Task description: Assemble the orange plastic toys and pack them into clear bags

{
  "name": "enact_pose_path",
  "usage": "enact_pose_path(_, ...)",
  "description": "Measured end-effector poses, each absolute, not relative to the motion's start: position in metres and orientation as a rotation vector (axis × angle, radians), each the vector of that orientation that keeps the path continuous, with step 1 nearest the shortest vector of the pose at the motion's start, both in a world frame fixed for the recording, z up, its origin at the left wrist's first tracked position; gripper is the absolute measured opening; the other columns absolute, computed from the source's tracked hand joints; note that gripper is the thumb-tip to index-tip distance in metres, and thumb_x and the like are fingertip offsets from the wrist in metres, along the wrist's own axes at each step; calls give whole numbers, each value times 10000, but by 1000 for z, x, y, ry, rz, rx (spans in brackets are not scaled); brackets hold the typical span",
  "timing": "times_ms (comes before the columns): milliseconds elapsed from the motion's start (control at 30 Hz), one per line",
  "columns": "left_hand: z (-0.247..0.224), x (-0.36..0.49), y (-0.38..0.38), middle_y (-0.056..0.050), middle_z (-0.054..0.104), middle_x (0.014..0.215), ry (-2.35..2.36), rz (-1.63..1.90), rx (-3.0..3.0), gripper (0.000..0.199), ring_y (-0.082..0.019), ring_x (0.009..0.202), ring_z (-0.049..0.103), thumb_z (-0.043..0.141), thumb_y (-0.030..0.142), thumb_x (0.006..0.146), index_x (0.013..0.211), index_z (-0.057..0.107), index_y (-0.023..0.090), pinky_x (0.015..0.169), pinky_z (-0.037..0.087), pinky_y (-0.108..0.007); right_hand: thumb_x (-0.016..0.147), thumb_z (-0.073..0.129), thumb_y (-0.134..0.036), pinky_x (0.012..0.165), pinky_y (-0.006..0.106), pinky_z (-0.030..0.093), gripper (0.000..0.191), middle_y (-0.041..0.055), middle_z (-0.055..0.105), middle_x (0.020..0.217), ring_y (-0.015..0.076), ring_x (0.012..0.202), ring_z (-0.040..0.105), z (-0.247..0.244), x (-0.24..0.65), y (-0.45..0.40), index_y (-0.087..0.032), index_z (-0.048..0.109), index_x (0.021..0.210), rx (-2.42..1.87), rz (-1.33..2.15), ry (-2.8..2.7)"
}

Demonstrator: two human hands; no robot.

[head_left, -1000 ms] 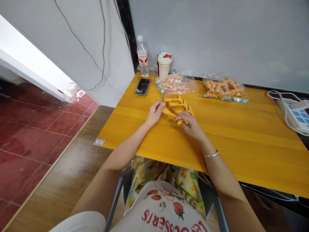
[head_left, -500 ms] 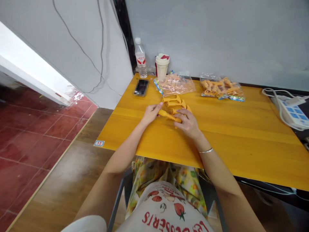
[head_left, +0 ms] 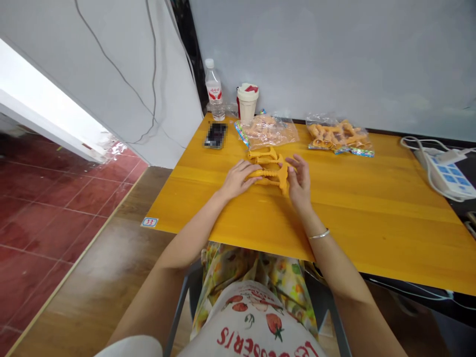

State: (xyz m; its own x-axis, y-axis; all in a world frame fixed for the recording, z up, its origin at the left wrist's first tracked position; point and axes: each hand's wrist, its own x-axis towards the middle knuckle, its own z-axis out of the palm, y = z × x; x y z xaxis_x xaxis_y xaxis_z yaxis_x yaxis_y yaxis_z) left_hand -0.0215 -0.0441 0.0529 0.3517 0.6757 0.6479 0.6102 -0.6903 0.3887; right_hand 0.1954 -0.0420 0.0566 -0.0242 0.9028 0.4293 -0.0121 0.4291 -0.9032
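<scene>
Number label [head_left: 149,222] at the table's [head_left: 186,198] left corner; bottle [head_left: 214,96] upright near the back edge, phone [head_left: 215,135] flat in front of it; left hand [head_left: 237,179] next, fingers curled and nearly closed, thumb toward the near side, pinching the handle end of a yellow plastic-looking piece [head_left: 269,173]; lidded cup [head_left: 248,104] upright behind.

The held piece is at the table's near-middle, between the two hands, ribbed shaft running left to right, wide end on the right; looks light and stiff, probably moulded plastic, so little risk of crushing; smooth surface may slip or roll a bit, ribs should give grip; best hold likely the shaft, with a second light pinch on the wide end to stop it twisting; thin edges there might flex if squeezed hard, exact thickness can't be told.

Similar yellow pieces [head_left: 261,154] lie just behind, close together, so they could catch on it; right hand [head_left: 300,178] at the wide end, fingers partly open and bent, thumb and fingertips at its edge, firmness of hold unclear; crinkled clear bag [head_left: 271,133] behind; filled bag [head_left: 340,136] farther right; power strip [head_left: 455,174] at far right, cable looped beside it.
</scene>
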Motion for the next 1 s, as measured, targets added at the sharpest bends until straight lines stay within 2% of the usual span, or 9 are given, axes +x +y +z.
enact_pose_path(100, 52, -22, -45, -100, 683, 1034, 1246, 1236, 2518, 358, -210, 973, 626, 491, 438, 987, 1194, 657, 198, 872, 501, -335, 911, 548, -623, 811, 434, 597, 476, 65, 693, 1025, 241, 937, 681, 58, 196, -42, -306, 571, 1266, -930, 1390, -1334)
enact_pose_path(167, 54, -22, -45, -93, 702, 1002, 1249, 1205, 2496, 376, -206, 933, 651, 505, 462, 977, 1193, 671, 203, 850, 507, -331, 859, 642, -604, 741, 414, 595, 442, 46, 686, 896, 222, 804, 672, 61, 199, -41, -299, 631, 1179, -915, 1502, -1388)
enact_pose_path(233, 56, -22, -45, -80, 732, 987, 1202, 1213, 2409, 362, -195, 893, 677, 533, 473, 963, 1140, 700, 204, 845, 509, -324, 837, 709, -527, 743, 388, 575, 335, 23, 669, 862, 196, 767, 646, 65, 205, -40, -302, 670, 1082, -878, 1401, -1502)
enact_pose_path(367, 59, -24, -44, -64, 763, 971, 1125, 1272, 2124, 324, -176, 884, 706, 567, 461, 945, 996, 737, 190, 847, 517, -291, 875, 671, -313, 892, 391, 501, 57, 14, 669, 909, 191, 897, 629, 74, 217, -38, -278, 698, 910, -725, 1052, -1896)
enact_pose_path(467, 59, -29, -42, -55, 760, 954, 1140, 1260, 2022, 327, -180, 895, 699, 589, 478, 923, 964, 731, 187, 841, 512, -286, 856, 616, -200, 912, 383, 470, 81, 13, 646, 885, 190, 930, 618, 77, 226, -34, -256, 669, 829, -672, 924, -2025)
enact_pose_path(567, 57, -44, -36, -58, 747, 965, 1272, 1311, 1890, 352, -188, 929, 681, 552, 497, 931, 958, 706, 182, 844, 501, -288, 830, 628, -212, 907, 366, 464, 122, 11, 610, 862, 193, 954, 612, 75, 241, -25, -234, 571, 724, -768, 834, -1867)
enact_pose_path(667, 54, -64, -28, -67, 732, 1068, 1492, 1292, 1907, 328, -210, 993, 637, 540, 464, 936, 1054, 687, 196, 922, 464, -332, 827, 630, -266, 928, 372, 453, 151, 14, 600, 861, 201, 975, 605, 67, 269, -10, -235, 522, 726, -946, 653, -1708)
enact_pose_path(867, 43, -81, -21, -73, 701, 1164, 1749, 736, 2246, 295, -298, 1079, 532, 608, 395, 896, 1141, 682, 248, 979, 349, -466, 783, 598, -297, 892, 430, 433, 107, 31, 636, 786, 223, 819, 578, 35, 332, 15, -234, 537, 722, -1346, 334, -1834)
enact_pose_path(1000, 41, -79, -22, -75, 685, 1180, 1750, 642, 2284, 287, -306, 1115, 511, 600, 345, 887, 1153, 671, 261, 962, 339, -465, 784, 602, -284, 951, 487, 387, 74, 77, 673, 837, 277, 929, 552, 21, 350, 14, -221, 612, 747, -1529, 81, -2008)
